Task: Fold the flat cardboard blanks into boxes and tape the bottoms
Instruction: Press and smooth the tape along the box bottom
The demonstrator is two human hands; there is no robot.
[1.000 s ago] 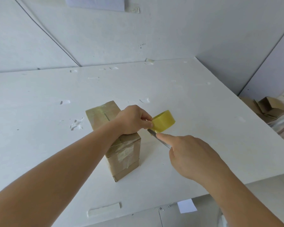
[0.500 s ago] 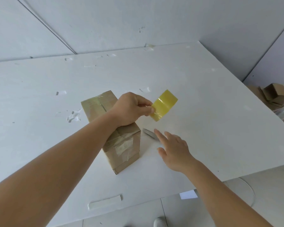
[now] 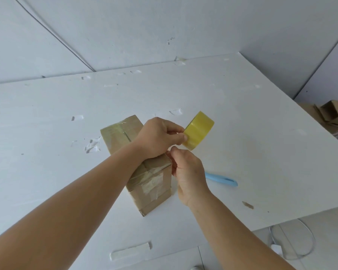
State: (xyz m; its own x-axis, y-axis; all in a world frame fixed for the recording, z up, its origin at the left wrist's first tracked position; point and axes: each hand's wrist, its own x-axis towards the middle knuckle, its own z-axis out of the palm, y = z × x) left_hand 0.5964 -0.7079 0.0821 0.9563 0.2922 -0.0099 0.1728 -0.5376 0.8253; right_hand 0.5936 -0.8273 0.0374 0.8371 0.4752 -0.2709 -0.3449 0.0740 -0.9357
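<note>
The step in hand looks like taping: one folded cardboard box (image 3: 144, 172) stands on the white table (image 3: 252, 152), its upper face and near end already covered with clear tape, and the left hand (image 3: 158, 137) rests over it with thumb and fingers pinched on a single yellow tape roll (image 3: 199, 133) held just above the table beside the box. The right hand (image 3: 185, 172) is curled just below the roll, fingertips drawn together close to the box's corner — whether they pinch a loose tape end I cannot tell, since any strip there is too clear to see. The next move probably calls for finding and drawing out the free end, then laying it flat without wrinkles. One blue-handled cutter (image 3: 221, 179) lies on the table just right of that hand, and more cardboard (image 3: 328, 114) is heaped off the table's far right edge — its count is unclear.
</note>
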